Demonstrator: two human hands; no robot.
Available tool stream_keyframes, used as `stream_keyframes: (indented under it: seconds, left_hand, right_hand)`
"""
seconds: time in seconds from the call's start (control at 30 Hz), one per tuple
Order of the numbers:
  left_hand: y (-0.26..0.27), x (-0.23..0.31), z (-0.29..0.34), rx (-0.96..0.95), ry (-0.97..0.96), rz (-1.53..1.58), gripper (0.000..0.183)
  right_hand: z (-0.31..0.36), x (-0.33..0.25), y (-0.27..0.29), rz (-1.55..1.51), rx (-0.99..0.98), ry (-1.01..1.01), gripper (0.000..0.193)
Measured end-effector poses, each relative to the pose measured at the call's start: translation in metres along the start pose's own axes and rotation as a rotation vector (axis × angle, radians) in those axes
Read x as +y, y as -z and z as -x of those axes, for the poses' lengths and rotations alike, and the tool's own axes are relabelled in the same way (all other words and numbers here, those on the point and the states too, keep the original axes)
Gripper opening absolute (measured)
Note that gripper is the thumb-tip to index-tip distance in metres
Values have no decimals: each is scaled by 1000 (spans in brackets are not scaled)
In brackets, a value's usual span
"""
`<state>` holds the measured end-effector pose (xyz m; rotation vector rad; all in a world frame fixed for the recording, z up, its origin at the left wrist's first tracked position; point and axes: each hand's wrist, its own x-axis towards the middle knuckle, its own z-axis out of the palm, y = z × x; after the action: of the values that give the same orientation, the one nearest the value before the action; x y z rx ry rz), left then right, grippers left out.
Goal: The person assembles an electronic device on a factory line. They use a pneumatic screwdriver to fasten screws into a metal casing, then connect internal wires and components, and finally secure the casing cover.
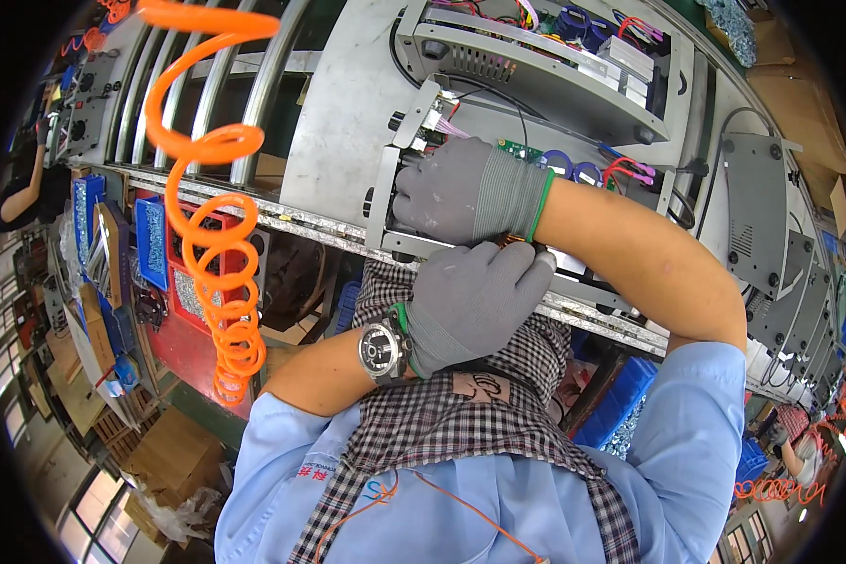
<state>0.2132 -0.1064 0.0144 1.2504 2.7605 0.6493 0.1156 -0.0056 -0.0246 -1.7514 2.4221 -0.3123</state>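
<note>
Both my hands wear grey knitted gloves and work at an open grey metal chassis with a circuit board and wires inside. My right hand reaches across into its left end, just behind the panel with black knobs. Its fingers are curled, and whatever they grip is hidden. My left hand, below it, lies at the chassis's near edge with bent fingers by some orange-coloured wires. What those fingers hold cannot be made out. Blue capacitors and red wires with pink connectors show right of my right hand.
Another open chassis stands just beyond. Grey cased units line the right. An orange coiled hose hangs at the left, before metal rollers. Blue bins of small parts sit at lower left, another blue bin at lower right.
</note>
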Motion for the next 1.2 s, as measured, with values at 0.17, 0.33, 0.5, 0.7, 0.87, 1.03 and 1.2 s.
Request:
stream_keyframes:
  seconds: [0.17,0.33,0.5,0.7,0.87,1.03,1.2]
  left_hand:
    - [-8,-4,2,119,-35,-20,31]
    - [-9,-3,3,129,-34,-32,30]
    - [-10,-4,4,131,-34,-21,31]
    - [-9,-4,3,106,-28,-10,31]
    - [-12,-5,3,135,-27,-14,30]
    - [-8,-1,2,131,0,-2,29]
    - [-7,-2,1,130,18,20,29]
  right_hand:
    - [0,-3,2,35,-38,-34,15]
    - [3,-3,2,-25,-9,-81,14]
    - [2,-5,3,-26,32,-138,14]
    - [2,-1,-1,46,50,21,15]
    - [3,-1,-1,50,69,-2,15]
    - [-2,-3,-9,57,22,12,17]
    - [-1,-2,-2,91,12,-7,17]
